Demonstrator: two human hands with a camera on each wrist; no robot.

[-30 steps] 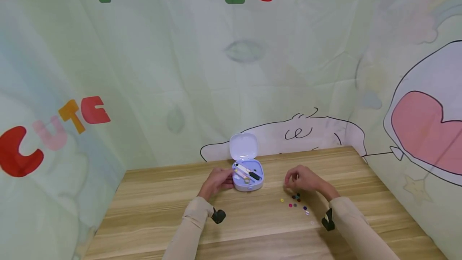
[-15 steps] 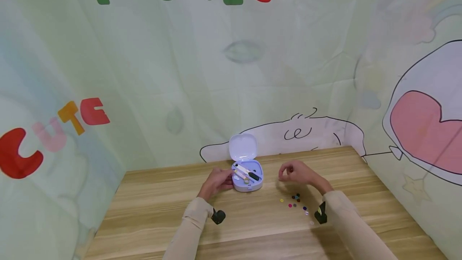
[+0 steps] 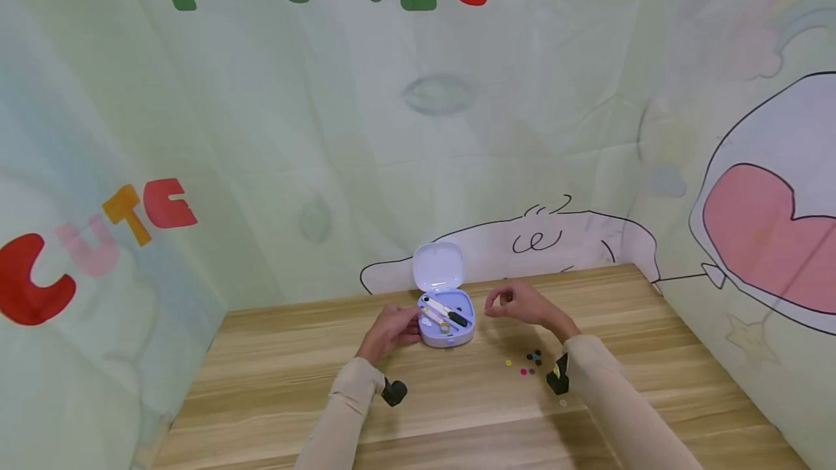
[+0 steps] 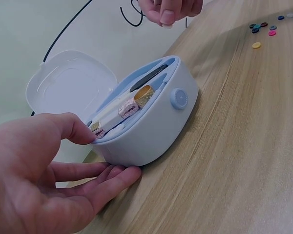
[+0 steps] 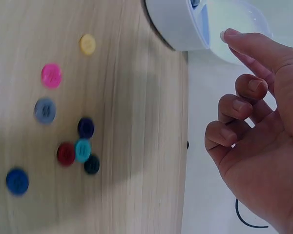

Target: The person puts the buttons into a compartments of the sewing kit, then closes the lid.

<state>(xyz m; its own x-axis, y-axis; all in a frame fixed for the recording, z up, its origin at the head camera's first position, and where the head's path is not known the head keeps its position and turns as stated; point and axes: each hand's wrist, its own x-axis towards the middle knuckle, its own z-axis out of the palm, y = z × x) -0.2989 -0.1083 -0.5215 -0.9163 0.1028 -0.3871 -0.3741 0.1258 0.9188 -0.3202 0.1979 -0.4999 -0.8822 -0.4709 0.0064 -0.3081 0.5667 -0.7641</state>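
Observation:
A small sewing box (image 3: 447,340), pale blue and white, stands on the table with its lid (image 3: 438,265) up. Inside lie a dark-handled tool (image 4: 148,78), a rolled tape measure (image 4: 128,108) and a gold ring-shaped thimble (image 4: 144,96). My left hand (image 3: 395,326) holds the box's left side, thumb at the rim and fingers low along the wall. My right hand (image 3: 520,303) hovers just right of the box. Its thumb and index finger pinch a small whitish button (image 5: 223,36), mostly hidden by the fingertips; the other fingers are curled.
Several loose buttons lie on the wooden table (image 3: 287,383) at the right front, among them a yellow button (image 5: 87,44), a pink button (image 5: 51,75) and a red button (image 5: 66,153). A printed cloth backdrop (image 3: 366,129) rises behind the table's back edge.
My right hand has moved left from above the loose buttons to beside the box, fingertips still pinched. My left hand keeps its hold on the box.

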